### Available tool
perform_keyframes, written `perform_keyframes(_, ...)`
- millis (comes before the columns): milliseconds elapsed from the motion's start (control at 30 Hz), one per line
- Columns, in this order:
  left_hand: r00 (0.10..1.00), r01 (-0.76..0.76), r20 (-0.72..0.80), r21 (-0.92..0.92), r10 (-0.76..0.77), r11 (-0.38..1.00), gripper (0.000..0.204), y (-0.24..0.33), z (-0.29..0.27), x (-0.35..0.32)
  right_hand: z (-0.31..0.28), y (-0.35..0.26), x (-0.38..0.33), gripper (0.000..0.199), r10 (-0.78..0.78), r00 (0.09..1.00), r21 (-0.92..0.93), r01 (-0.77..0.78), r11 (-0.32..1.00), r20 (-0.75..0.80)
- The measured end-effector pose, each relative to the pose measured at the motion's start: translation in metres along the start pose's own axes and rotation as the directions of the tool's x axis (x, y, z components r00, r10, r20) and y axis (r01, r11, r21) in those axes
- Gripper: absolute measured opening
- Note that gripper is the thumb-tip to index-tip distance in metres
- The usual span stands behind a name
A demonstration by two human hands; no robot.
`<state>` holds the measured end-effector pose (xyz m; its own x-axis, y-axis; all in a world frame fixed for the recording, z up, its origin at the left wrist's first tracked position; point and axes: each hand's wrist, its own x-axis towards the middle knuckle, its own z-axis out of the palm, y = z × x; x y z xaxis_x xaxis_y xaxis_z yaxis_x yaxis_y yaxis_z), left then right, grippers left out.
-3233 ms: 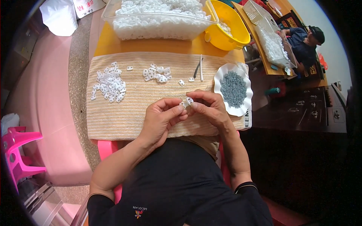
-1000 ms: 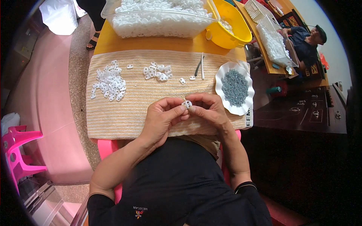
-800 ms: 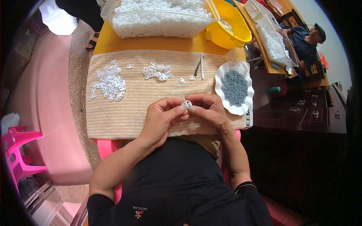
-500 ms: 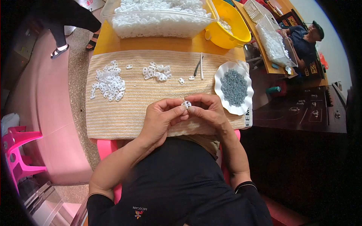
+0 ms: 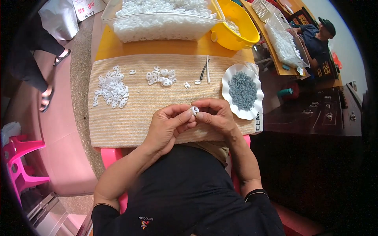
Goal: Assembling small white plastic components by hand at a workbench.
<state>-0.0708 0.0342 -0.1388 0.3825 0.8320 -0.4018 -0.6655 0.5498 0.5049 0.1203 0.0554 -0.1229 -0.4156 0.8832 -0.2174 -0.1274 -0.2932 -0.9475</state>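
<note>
Close to my body, over the near half of a striped towel (image 5: pixel 130 129), my left hand (image 5: pixel 169 122) and my right hand (image 5: pixel 216 116) meet at the fingertips. Between them they pinch one small white plastic piece with holes (image 5: pixel 195 110). Beyond the hands lie a large heap of white two-holed plates (image 5: pixel 112 88) at the left and a smaller cluster of rounder white pieces (image 5: pixel 162 76) in the middle. A few single pieces lie apart. A white stick (image 5: pixel 208 70) and a dark stick (image 5: pixel 203 72) stand out near a fluted white dish (image 5: pixel 226 92) of small grey parts (image 5: pixel 243 90).
A clear bin (image 5: pixel 161 17) full of white pieces and a yellow basin (image 5: pixel 248 39) stand at the table's far edge. A co-worker (image 5: pixel 315 39) sits at the right by a white basket (image 5: pixel 281 43). At the left are a walking person's legs (image 5: pixel 27 67) and a pink stool (image 5: pixel 25 161).
The walking person at the left has come nearer, with the legs further left. My hands keep the same pinch; the white piece is turned slightly. The view has shifted a little.
</note>
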Motion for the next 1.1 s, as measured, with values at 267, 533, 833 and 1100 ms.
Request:
perform_keyframes(267,0.999,0.027,0.045,-0.033,-0.026,0.999,0.014,0.001,-0.001,0.001,0.002,0.0,-0.001,0.03,-0.02,1.0,0.04,0.02,0.999,0.004)
perform_keyframes(533,0.993,0.063,0.098,0.023,-0.065,0.998,0.009,0.007,0.003,-0.002,0.002,0.006,0.002,0.027,-0.165,0.983,0.069,0.159,0.985,0.085)
perform_keyframes(833,0.991,0.014,0.136,0.029,-0.018,0.999,0.01,0.003,0.001,-0.003,0.007,0.004,0.0,0.027,-0.175,0.982,0.015,0.174,0.985,0.069)
perform_keyframes(1100,0.986,-0.001,0.164,-0.018,0.004,1.0,0.01,0.001,-0.002,-0.004,0.012,0.004,-0.001,0.027,-0.229,0.97,-0.021,0.231,0.973,0.078)
